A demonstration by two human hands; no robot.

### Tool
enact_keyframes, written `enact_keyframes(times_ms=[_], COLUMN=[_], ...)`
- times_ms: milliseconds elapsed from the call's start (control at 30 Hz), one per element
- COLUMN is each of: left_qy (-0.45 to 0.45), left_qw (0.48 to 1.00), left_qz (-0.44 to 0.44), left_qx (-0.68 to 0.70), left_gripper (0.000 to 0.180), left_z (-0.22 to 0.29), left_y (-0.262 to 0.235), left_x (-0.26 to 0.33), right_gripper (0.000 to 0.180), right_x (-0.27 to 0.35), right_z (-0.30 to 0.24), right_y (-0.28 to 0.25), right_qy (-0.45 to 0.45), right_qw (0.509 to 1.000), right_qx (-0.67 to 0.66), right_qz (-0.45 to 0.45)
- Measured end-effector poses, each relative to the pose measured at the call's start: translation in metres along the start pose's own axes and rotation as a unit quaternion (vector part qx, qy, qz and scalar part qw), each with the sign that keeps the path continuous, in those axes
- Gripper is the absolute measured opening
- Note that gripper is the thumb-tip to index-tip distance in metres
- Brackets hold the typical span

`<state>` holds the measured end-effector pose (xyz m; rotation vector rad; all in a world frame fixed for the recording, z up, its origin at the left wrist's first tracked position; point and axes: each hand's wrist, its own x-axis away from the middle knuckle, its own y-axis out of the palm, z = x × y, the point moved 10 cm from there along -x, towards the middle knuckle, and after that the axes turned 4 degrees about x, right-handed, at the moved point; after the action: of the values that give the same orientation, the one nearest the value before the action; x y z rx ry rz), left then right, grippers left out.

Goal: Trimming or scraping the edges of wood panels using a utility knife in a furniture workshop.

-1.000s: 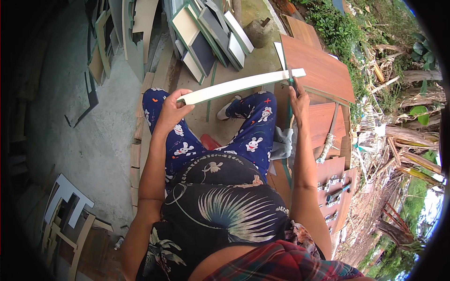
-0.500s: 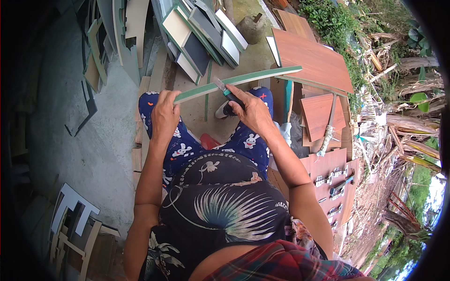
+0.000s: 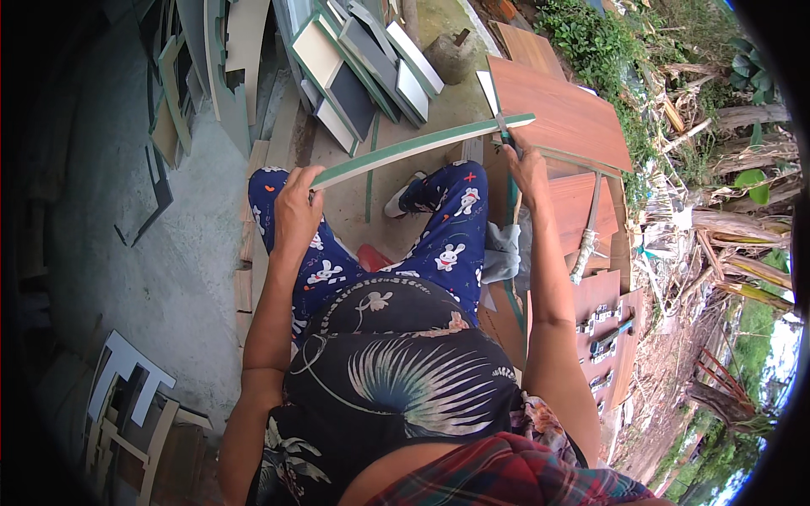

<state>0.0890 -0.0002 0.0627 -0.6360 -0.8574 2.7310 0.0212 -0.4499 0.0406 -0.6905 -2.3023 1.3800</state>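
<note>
Long pale wooden strip with green edging — held level above the knees, its 2 ends free in open air. Left hand clenched around its left end; right hand grasps a small metal-bladed tool against the right end. Beneath: bare concrete ground, open to the left. Reddish-brown boards at right edge; stacked green-framed panels beyond.

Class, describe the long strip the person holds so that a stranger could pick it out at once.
Start at the blue patterned trousers of the seated person. Just above the knees, a long, thin strip spans from the left hand to the right hand. Unlike the flat boards stacked behind, it is narrow, pale green-edged, slightly bowed and held in the air.
</note>
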Motion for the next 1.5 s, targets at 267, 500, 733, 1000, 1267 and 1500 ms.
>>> enact_keyframes(times_ms=[267,500,733,1000,1267,1500], left_qy=[-0.071,-0.16,-0.122,-0.13,-0.156,-0.091], left_qw=[0.99,0.947,0.966,0.959,0.941,0.974], left_qz=[-0.043,-0.049,-0.02,-0.011,-0.039,-0.023], left_qx=[0.116,0.274,0.226,0.252,0.297,0.204], left_gripper=[0.034,0.025,0.022,0.022,0.022,0.019], left_z=[-0.017,-0.026,-0.006,-0.024,-0.026,-0.015], left_y=[0.007,0.01,0.002,-0.004,0.01,-0.001], left_x=[0.009,0.01,0.001,0.007,0.012,0.003], right_gripper=[0.043,0.044,0.052,0.045,0.046,0.046], right_x=[-0.012,0.038,0.165,0.063,-0.089,0.047], right_z=[0.022,-0.06,-0.213,-0.098,0.047,-0.122], right_y=[0.001,0.006,0.052,0.042,-0.016,0.017], right_qy=[-0.001,-0.092,-0.289,-0.168,0.017,-0.219], right_qw=[0.997,0.987,0.935,0.968,0.999,0.963], right_qx=[-0.068,-0.133,-0.115,-0.161,0.012,-0.148], right_qz=[0.03,-0.002,-0.171,-0.096,0.028,-0.05])
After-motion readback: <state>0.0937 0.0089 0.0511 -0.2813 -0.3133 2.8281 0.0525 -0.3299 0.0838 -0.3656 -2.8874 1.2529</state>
